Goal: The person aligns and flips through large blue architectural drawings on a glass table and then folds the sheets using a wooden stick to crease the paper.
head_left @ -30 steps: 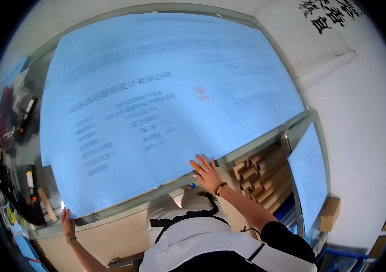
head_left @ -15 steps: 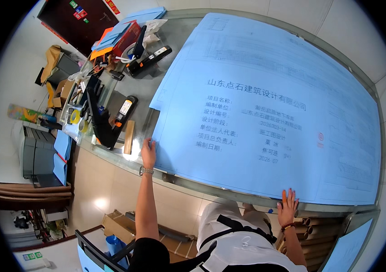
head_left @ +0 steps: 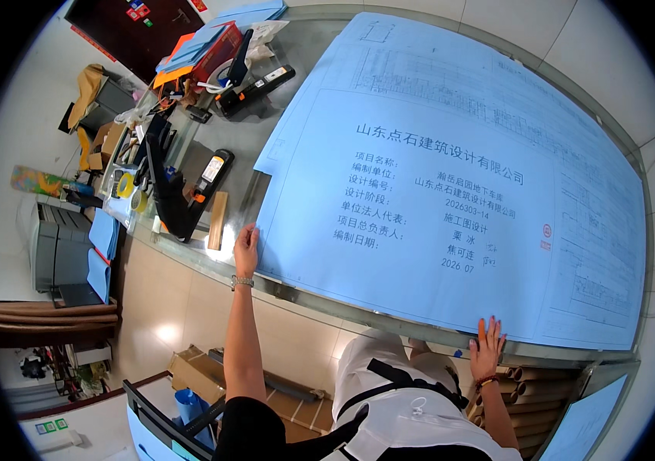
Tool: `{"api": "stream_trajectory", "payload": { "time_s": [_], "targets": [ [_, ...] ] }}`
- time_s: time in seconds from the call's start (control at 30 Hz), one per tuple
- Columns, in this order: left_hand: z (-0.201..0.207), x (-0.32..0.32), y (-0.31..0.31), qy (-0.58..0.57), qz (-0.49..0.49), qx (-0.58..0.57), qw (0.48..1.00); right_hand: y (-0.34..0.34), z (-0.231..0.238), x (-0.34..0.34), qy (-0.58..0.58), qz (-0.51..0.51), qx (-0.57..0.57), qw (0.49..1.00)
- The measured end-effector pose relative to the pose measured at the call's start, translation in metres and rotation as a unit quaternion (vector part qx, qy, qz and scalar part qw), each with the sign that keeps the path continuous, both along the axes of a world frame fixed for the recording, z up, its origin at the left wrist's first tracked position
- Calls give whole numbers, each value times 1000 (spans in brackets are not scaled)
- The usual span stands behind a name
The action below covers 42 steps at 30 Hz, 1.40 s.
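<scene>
A large blue printed sheet (head_left: 450,184) is lying on the glass table (head_left: 243,142), right of a black stapler (head_left: 175,206). The left hand (head_left: 246,252) is meeting its near left corner, fingers narrow, any pinch unclear; the right hand (head_left: 487,352) is resting, fingers slightly spread, on its near edge.

A black stapler (head_left: 178,210) sits just beside a wooden strip (head_left: 218,220), right of yellow tape (head_left: 139,201).
</scene>
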<state>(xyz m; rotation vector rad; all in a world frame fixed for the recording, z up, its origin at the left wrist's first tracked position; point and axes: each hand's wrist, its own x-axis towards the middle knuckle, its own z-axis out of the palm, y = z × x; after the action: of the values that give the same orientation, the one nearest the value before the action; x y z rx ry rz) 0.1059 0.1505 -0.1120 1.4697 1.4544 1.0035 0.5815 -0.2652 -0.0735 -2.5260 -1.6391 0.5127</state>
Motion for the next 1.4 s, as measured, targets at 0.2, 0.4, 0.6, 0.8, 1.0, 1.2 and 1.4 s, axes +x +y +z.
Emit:
{"api": "stream_trajectory", "payload": {
  "time_s": [0.2,0.4,0.6,0.8,1.0,1.2,1.4],
  "targets": [
    [10,5,-6,-34,-33,-7,999,-1,0,1,-9,5,4,1000],
    [-8,-3,-7,158,-2,0,987,-3,-5,4,-6,8,18,1000],
    [-29,-13,4,51,-13,-4,999,-8,-11,7,-34,-8,70,997],
    [-33,-19,14,99,-85,53,990,-12,-4,9,-39,-13,32,999],
    [-29,-17,14,175,-78,74,979,-13,0,10,-19,-18,28,999],
    [-11,35,-3,487,-16,262,833,-15,0,11,-23,-19,36,999],
    [-6,202,-52,446,-204,235,839,-16,0,13,-23,-17,47,999]
  ]
}}
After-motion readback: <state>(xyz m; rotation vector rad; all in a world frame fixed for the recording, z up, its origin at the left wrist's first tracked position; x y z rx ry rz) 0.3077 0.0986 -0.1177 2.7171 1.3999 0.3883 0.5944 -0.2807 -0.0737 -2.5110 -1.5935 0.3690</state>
